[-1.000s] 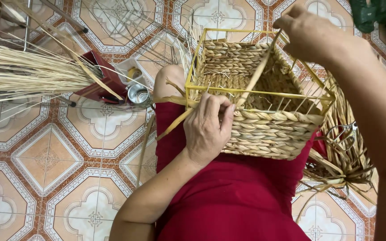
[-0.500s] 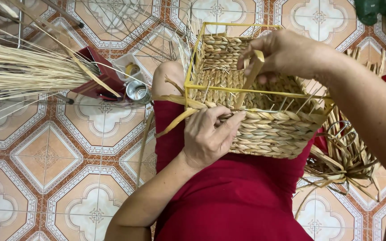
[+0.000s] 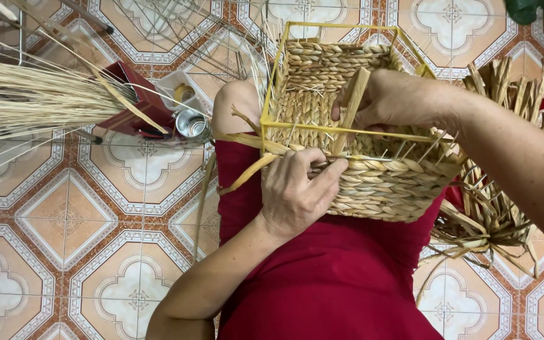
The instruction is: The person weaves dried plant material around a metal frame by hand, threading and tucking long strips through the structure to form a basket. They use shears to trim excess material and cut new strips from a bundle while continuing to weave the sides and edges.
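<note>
One woven basket (image 3: 347, 113) on yellow wire frame, resting on lap over red skirt (image 3: 335, 277); near wall woven nearly to rim, bare wires poking up along right part. Open tiled floor (image 3: 64, 220) at left; right crowded by pile of loose flat straw (image 3: 498, 189). Left hand (image 3: 297, 189) curled, fingers pinching braided strand (image 3: 247, 170) against near rim. Right hand (image 3: 391, 101) inside basket, closed around flat straw strip (image 3: 351, 107). One reed bundle (image 3: 33, 101) far left, one metal can (image 3: 191, 124) beside it.
</note>
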